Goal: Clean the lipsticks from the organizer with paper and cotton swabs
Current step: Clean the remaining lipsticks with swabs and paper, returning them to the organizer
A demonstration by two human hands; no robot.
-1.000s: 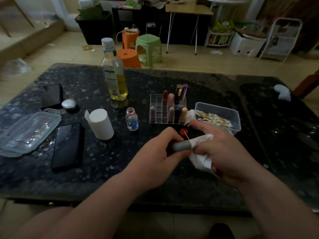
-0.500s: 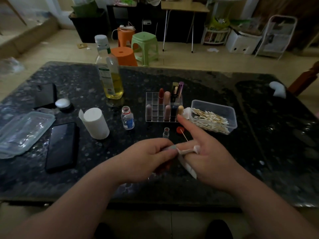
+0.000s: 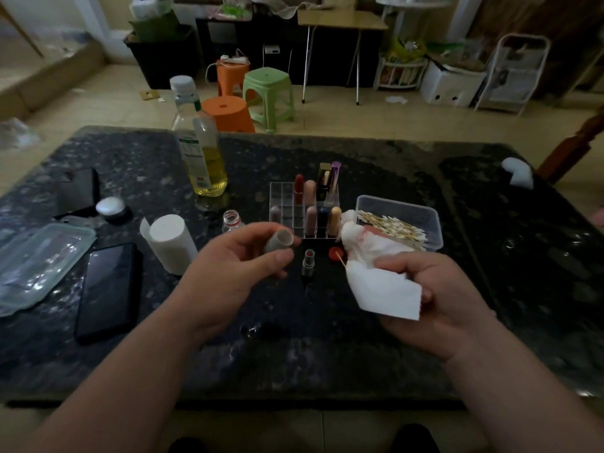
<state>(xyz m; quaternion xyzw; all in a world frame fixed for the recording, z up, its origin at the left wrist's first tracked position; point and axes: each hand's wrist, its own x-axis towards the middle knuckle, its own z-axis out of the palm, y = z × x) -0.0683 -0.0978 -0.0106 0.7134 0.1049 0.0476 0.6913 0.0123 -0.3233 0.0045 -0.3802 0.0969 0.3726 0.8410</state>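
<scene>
The left hand (image 3: 228, 276) pinches the lipstick cap (image 3: 277, 241); the right hand (image 3: 441, 299) grips folded paper (image 3: 382, 291). A clean corner twisted inside should wipe it best.

Left hand (image 3: 228, 276) and right hand (image 3: 441, 295) are bare; the forearms (image 3: 137, 371) are uncovered to the picture's edge. Dark shapes (image 3: 415, 436) low down may be footwear, too dim to tell.
</scene>
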